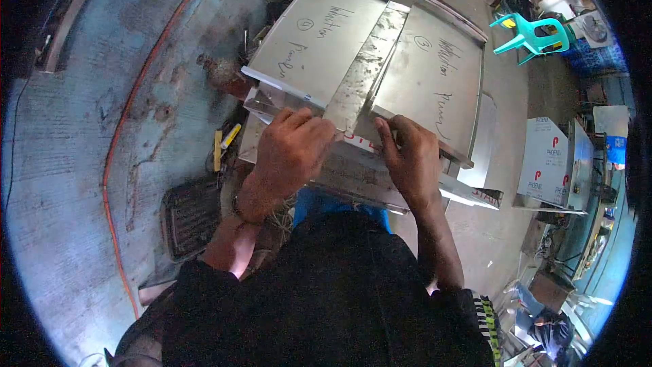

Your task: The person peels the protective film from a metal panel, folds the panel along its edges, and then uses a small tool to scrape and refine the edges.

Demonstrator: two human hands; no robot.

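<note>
Two bent sheet-metal panels lie side by side in front of me, the left panel (309, 34) marked with a circled 4 and the right panel (435, 75) with a circled 3, both with handwriting and raised edges. A smudged metal strip (367, 61) runs between them. My left hand (292, 143) is closed at the near end of the strip, beside the left panel's near corner; what its fingers grip is hidden. My right hand (412, 153) pinches the near edge of the right panel between thumb and curled fingers.
An orange hose (122, 115) crosses the floor at left, near a black ribbed mat (190, 217). A turquoise plastic chair (533, 37) lies at upper right. Film-covered metal sheets (543, 163) stand at right. Another person (550, 329) is at lower right.
</note>
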